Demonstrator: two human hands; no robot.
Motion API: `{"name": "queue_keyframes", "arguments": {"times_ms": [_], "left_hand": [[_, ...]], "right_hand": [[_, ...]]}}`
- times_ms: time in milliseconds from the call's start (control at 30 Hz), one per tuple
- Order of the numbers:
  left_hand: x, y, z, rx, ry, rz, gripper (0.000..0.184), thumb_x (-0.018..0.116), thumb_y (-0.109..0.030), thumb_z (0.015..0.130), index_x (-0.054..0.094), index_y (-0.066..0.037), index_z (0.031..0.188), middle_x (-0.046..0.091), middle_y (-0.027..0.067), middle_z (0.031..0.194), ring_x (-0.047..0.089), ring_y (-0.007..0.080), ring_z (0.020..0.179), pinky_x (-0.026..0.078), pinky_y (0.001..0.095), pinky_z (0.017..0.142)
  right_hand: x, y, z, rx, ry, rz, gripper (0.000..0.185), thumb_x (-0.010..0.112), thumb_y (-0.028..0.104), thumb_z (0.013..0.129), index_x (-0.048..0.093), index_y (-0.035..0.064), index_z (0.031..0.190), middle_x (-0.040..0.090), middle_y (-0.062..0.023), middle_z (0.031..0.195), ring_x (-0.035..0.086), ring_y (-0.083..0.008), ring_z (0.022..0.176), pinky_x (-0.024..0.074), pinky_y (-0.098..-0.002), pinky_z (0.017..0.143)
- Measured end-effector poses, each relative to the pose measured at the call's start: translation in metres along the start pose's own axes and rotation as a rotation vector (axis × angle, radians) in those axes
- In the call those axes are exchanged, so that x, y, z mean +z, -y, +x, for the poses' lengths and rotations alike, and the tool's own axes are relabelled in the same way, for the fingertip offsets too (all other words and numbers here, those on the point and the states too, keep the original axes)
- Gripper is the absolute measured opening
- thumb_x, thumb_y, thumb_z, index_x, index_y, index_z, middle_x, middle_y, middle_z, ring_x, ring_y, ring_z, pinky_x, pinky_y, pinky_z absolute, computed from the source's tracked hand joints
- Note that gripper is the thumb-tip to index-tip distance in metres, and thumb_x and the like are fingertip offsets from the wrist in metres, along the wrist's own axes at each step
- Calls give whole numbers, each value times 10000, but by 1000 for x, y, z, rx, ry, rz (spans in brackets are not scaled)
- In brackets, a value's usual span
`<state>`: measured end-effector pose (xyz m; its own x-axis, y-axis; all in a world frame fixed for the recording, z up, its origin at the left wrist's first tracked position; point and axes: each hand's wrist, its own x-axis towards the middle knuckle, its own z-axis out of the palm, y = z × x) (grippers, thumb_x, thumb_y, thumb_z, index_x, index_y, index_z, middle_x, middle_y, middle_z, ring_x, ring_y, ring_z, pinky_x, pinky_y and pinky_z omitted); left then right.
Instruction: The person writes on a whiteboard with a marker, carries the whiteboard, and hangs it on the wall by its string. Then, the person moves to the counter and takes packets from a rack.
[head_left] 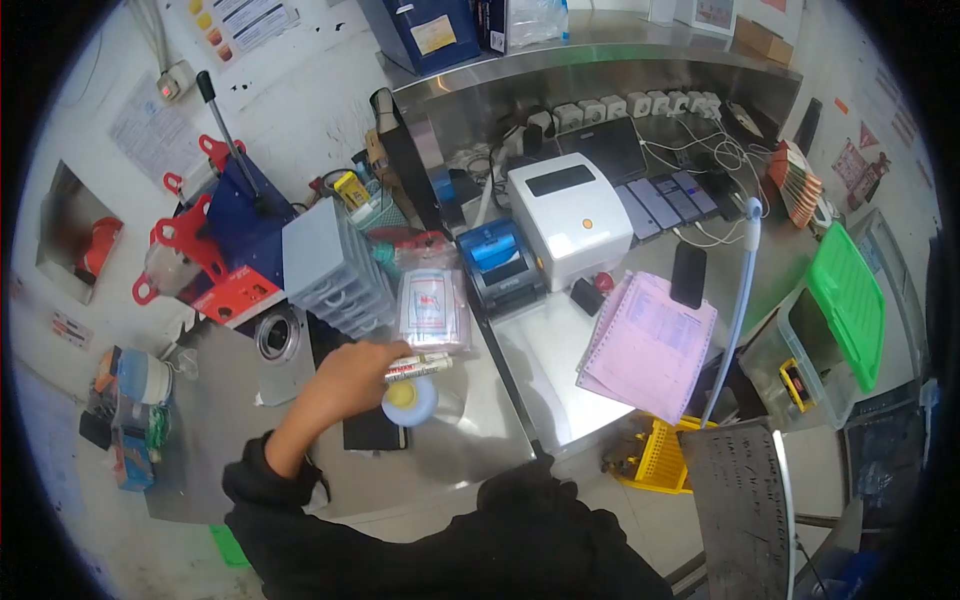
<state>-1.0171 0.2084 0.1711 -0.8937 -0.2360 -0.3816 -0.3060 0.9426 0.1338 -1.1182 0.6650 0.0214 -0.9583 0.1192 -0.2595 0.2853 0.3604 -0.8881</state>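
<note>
My left hand (pixel 345 385) reaches over the steel counter with its fingers closed around a marker (pixel 420 367), white with red lettering. Just under the marker is a round, pale blue object with a yellow centre (pixel 402 397), perhaps a roll or a jar. Partly beneath them lies a black notebook or flat case (pixel 372 434). Beyond my fingers sits a clear packet of printed plastic bags (pixel 433 308). My right hand is out of sight; only a dark sleeve shows low in the middle.
Grey drawers (pixel 340 265), a blue-black printer (pixel 500 262) and a white label printer (pixel 570 215) stand behind. Pink forms (pixel 650 345) with a black phone (pixel 688 275) lie right. A green-lidded bin (pixel 845 310), yellow basket (pixel 662 457) and whiteboard (pixel 740 500) are farther right.
</note>
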Motion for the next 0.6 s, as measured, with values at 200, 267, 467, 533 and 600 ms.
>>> {"name": "queue_keyframes", "arguments": {"times_ms": [200, 267, 467, 533, 600], "left_hand": [[-73, 91, 107, -133, -214, 35, 614, 661, -477, 751, 503, -27, 1137, 631, 223, 916, 603, 393, 887, 474, 435, 768], [-80, 151, 166, -329, -232, 153, 673, 615, -562, 761, 517, 7, 1107, 640, 223, 891, 619, 371, 873, 480, 439, 752], [-49, 273, 299, -349, -213, 711, 405, 687, -462, 713, 670, -110, 913, 686, 55, 796, 670, 221, 788, 486, 407, 655], [-29, 294, 327, -258, -104, 959, 318, 727, -407, 663, 702, -168, 871, 690, -13, 768, 672, 161, 759, 481, 380, 649], [-13, 308, 344, -205, -89, 1005, 257, 689, -339, 719, 705, -174, 915, 697, -4, 825, 670, 162, 770, 475, 382, 648]], "right_hand": [[9, 15, 30, 36, -103, -44, 155, 589, 202, 852, 545, 66, 792, 473, 4, 617, 376, -40, 472, 251, -175, 427], [13, 19, 36, 47, -134, -62, 161, 588, 209, 854, 549, 62, 802, 481, 1, 627, 386, -42, 480, 260, -174, 435], [25, 32, 52, 69, -237, -103, 184, 586, 230, 859, 560, 50, 832, 504, -10, 656, 414, -46, 505, 287, -173, 456], [25, 37, 58, 70, -270, -120, 193, 585, 237, 860, 564, 46, 841, 511, -13, 666, 424, -48, 513, 296, -172, 463], [19, 39, 61, 68, -310, -133, 203, 584, 244, 862, 568, 42, 851, 519, -17, 676, 434, -50, 522, 306, -172, 470]]}}
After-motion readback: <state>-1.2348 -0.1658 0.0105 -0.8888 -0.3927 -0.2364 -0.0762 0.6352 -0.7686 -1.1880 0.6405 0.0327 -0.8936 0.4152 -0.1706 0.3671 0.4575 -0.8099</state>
